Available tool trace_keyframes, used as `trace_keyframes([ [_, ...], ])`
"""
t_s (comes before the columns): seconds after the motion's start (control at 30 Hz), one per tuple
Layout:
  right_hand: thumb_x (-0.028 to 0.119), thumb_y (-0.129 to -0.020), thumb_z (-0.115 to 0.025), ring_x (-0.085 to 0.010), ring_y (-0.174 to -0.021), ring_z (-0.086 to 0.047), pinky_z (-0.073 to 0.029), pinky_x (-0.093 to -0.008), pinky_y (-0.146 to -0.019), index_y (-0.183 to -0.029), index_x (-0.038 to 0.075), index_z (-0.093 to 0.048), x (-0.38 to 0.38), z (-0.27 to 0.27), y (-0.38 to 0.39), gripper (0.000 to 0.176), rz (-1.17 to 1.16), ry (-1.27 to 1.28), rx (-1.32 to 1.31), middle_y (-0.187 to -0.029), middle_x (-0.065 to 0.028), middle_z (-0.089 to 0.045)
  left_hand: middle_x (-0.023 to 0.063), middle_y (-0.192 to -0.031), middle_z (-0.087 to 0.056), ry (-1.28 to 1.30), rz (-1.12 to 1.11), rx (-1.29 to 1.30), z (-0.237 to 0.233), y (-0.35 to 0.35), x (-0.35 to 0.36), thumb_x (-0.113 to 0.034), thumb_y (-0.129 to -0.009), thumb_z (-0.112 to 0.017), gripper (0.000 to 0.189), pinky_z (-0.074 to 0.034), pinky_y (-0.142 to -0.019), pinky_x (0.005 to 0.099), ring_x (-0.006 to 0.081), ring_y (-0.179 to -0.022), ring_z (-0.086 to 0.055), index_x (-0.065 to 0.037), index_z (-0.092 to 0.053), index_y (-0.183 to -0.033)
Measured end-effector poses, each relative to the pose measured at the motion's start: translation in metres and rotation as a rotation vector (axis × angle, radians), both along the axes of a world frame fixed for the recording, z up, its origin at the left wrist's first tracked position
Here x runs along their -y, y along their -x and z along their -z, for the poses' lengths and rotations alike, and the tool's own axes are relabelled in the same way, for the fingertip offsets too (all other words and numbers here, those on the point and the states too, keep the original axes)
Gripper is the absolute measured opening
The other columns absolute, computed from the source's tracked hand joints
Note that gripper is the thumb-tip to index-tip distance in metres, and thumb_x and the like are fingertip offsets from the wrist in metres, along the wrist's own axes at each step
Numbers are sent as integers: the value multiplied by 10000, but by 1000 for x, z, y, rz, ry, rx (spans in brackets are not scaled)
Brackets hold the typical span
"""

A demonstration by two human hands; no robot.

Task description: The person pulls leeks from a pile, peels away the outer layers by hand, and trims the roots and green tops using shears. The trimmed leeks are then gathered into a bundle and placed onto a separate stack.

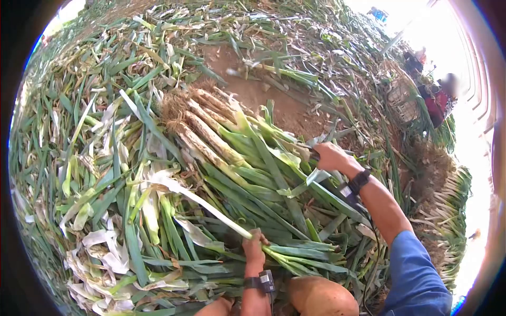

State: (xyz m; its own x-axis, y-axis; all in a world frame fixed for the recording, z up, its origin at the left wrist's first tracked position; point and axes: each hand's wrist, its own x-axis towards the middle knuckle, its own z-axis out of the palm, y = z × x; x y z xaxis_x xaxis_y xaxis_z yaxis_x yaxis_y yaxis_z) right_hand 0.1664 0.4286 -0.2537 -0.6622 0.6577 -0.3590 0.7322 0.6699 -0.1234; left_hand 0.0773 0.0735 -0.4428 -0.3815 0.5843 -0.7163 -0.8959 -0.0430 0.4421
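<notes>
My left hand (254, 246) is closed around a peeled leek (211, 209), at the foot of its green leaves. Its white stem points up and left, with pale roots at the tip. Farther right, my right hand (331, 157) is closed at the leaves of the unpeeled leeks, around something dark that is mostly hidden by the fingers. The unpeeled leeks (208, 138) lie in a pile between and beyond my hands, with brown, soil-covered stems and bushy roots at the upper left.
Cut leaves and peelings (113, 253) cover the ground, with bare soil (253, 97) beyond the pile. At the right lies a long row of cleaned leeks (448, 216). A person in red (438, 105) is near a wire basket (401, 102) at the upper right.
</notes>
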Motion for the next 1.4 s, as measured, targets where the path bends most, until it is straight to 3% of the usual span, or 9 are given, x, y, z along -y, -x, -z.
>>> trace_keyframes([
  [0.33, 256, -710, -728, -392, -1072, -647, -512, -470, -903, -1089, 16, -658, -46, 91, 109, 454, 215, 158, -162, -1089, -242, -683, 25, -726, -521, 16, 52, 76, -3, 6, -15, -137, -973, -645, 134, -492, -543, 360, 147, -560, -521, -94, -524, -935],
  [0.53, 243, -690, -719, -385, -885, -701, -560, -446, -768, -931, -44, -675, -7, 82, 124, 378, 184, 171, -51, -941, -267, -697, 38, -758, -556, -68, -21, 109, -49, 37, -50, -154, -986, -626, 118, -477, -526, 348, 157, -567, -539, -78, -547, -942],
  [0.63, 302, -696, -755, -394, -826, -700, -557, -444, -729, -906, -62, -636, 58, 12, 105, 436, 210, 308, -140, -879, -269, -688, 46, -832, -594, 4, -6, 26, -86, 57, -69, -155, -985, -623, 90, -513, -596, 368, 169, -697, -602, -76, -591, -1013],
  [0.77, 322, -678, -814, -414, -790, -676, -528, -465, -714, -947, -58, -589, 147, 27, 56, 517, 212, 333, -198, -844, -281, -664, 72, -1069, -651, -51, -67, 147, -95, 53, -75, -142, -959, -644, 284, -538, -808, 396, 215, -996, -632, -28, -606, -1216],
  [0.8, 298, -666, -831, -415, -780, -661, -515, -460, -715, -939, -53, -585, 164, 31, 49, 508, 216, 383, -227, -829, -278, -651, 60, -1061, -664, -122, -94, 190, -94, 47, -72, -50, -929, -591, 291, -526, -823, 351, 211, -972, -644, 13, -604, -1213],
  [0.93, 329, -715, -794, -467, -877, -655, -503, -499, -755, -956, -60, -555, 192, 11, 15, 516, 182, 606, -153, -885, -296, -664, 60, -1001, -673, -46, 19, -58, -58, 25, -48, 30, -829, -658, 259, -511, -807, 327, 183, -894, -638, 27, -662, -1088],
  [1.07, 265, -745, -727, -465, -842, -653, -511, -518, -739, -930, -53, -541, 217, -1, -41, 412, 213, 284, 60, -849, -288, -663, 40, -938, -639, 154, 90, -303, -56, 14, -51, 105, -780, -660, 200, -500, -770, 320, 165, -840, -617, 3, -644, -952],
  [1.27, 254, -748, -706, -471, -759, -649, -511, -552, -705, -922, -46, -536, 251, -38, -90, 386, 167, 342, 181, -764, -270, -653, 49, -912, -641, 109, 42, -330, -31, -3, -47, 68, -771, -752, 193, -491, -747, 316, 163, -807, -600, 21, -644, -924],
  [1.4, 255, -746, -701, -475, -750, -648, -511, -552, -693, -921, -52, -535, 247, -7, -89, 391, 164, 284, 64, -767, -282, -653, 38, -882, -633, 165, 120, -451, -31, -10, -42, 47, -750, -733, 194, -478, -722, 318, 157, -780, -585, 7, -634, -911],
])
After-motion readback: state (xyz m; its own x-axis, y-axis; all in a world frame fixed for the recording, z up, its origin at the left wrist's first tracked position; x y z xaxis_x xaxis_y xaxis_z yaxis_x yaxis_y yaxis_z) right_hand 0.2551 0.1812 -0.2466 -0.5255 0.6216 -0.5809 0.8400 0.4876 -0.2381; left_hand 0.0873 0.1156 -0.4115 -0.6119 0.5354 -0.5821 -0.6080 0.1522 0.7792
